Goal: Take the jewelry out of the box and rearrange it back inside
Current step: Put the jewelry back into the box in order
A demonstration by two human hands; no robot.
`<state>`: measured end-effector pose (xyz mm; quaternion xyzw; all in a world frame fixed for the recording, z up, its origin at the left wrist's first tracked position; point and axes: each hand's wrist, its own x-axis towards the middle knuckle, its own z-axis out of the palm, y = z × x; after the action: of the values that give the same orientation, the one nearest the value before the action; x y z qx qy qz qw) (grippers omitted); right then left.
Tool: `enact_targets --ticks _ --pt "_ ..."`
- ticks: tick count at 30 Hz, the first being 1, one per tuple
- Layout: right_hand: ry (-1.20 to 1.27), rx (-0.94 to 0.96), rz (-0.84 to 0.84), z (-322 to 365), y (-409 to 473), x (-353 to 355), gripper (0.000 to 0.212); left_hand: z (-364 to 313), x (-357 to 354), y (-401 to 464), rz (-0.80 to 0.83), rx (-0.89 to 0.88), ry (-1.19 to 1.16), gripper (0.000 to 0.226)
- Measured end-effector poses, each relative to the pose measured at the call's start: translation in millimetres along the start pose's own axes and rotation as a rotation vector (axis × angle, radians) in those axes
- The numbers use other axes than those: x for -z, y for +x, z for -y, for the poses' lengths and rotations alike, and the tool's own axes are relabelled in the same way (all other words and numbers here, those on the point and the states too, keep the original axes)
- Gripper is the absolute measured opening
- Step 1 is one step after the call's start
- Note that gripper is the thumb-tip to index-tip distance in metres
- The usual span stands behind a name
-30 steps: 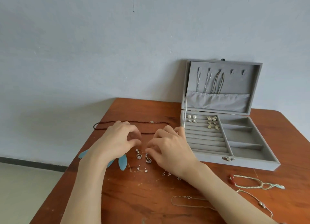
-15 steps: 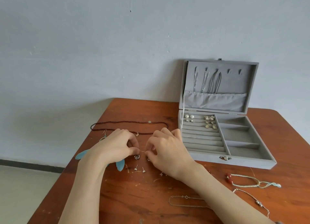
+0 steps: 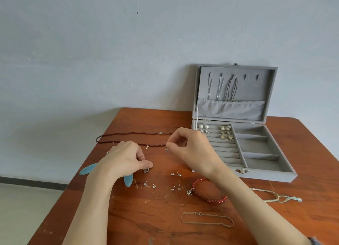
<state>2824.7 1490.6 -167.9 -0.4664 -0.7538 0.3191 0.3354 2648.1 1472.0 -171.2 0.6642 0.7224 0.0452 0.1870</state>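
The grey velvet jewelry box (image 3: 266,176) stands open at the right, with pearl studs (image 3: 203,126) and drop earrings (image 3: 226,132) in its upper ring rows and chains (image 3: 222,88) hanging in the lid. My right hand (image 3: 194,149) is raised a little above the table, left of the box, pinching a small dangling earring (image 3: 166,147) by its hook. My left hand (image 3: 124,158) rests on the table with thumb and finger closed on its matching earring (image 3: 146,170). Several small stud earrings (image 3: 161,180) lie between my forearms.
A dark beaded necklace (image 3: 132,139) lies behind my hands. Blue feather earrings (image 3: 128,179) stick out beneath my left wrist. A red bead bracelet (image 3: 209,191), a thin chain bracelet (image 3: 207,220) and a silver rope chain (image 3: 275,196) lie near the front right. The wooden table's left edge (image 3: 77,182) is close.
My right hand has lifted up and to the right with one earring, uncovering the red bracelet and studs. My left hand stays low at the other earring.
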Motion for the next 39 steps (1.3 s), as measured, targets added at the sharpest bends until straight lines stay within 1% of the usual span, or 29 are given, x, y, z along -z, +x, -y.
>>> enact_targets --ticks 5,8,10,13,16,19,21,23,25,27,30,32,34,37,39 --pt "0.026 -0.040 0.006 0 0 -1 0.018 -3 -1 0 -0.003 -0.047 -0.059 0.019" --pt "0.073 -0.072 -0.008 -1 1 2 0.013 -7 -1 0 -0.047 -0.100 -0.142 0.015" --pt "0.088 -0.084 -0.004 -1 1 6 0.014 -12 -2 0 -0.114 -0.125 -0.275 0.013" --pt "0.101 -0.070 -0.003 -2 2 15 0.017 -24 -1 -1 -0.188 -0.147 -0.556 0.013" --pt "0.109 -0.075 -0.007 -6 2 32 0.016 -41 -2 -3 -0.181 -0.187 -0.814 0.013" --pt "0.112 -0.083 -0.011 -11 0 56 0.019 -59 -3 -2 -0.159 -0.209 -0.956 0.009" --pt "0.088 -0.096 -0.039 -16 0 72 0.018 -71 -3 1 -0.143 -0.223 -0.954 0.009" --pt "0.069 -0.130 -0.055 -24 0 86 0.013 -83 -2 5 -0.140 -0.211 -0.948 0.011" --pt "0.076 -0.181 -0.071 -31 -1 97 0.011 -96 1 7 -0.121 -0.195 -0.993 0.010" --pt "0.090 -0.225 -0.080 -37 -2 105 0.014 -106 4 11 -0.104 -0.199 -1.009 0.011" --pt "0.065 -0.253 -0.060 -43 -2 111 0.018 -116 6 17 -0.076 -0.184 -0.975 0.012" --pt "0.033 -0.265 -0.031 -45 -2 111 0.015 -119 5 22 -0.066 -0.164 -0.923 0.013" --pt "0.017 -0.278 0.017 -47 -1 111 0.015 -121 3 26 -0.064 -0.160 -0.820 0.012" --pt "0.031 -0.300 0.142 -47 -1 112 0.013 -121 -1 33 -0.058 -0.155 -0.666 0.011" --pt "-0.009 -0.315 0.199 -48 1 109 0.014 -121 -4 39 -0.061 -0.141 -0.616 0.009"
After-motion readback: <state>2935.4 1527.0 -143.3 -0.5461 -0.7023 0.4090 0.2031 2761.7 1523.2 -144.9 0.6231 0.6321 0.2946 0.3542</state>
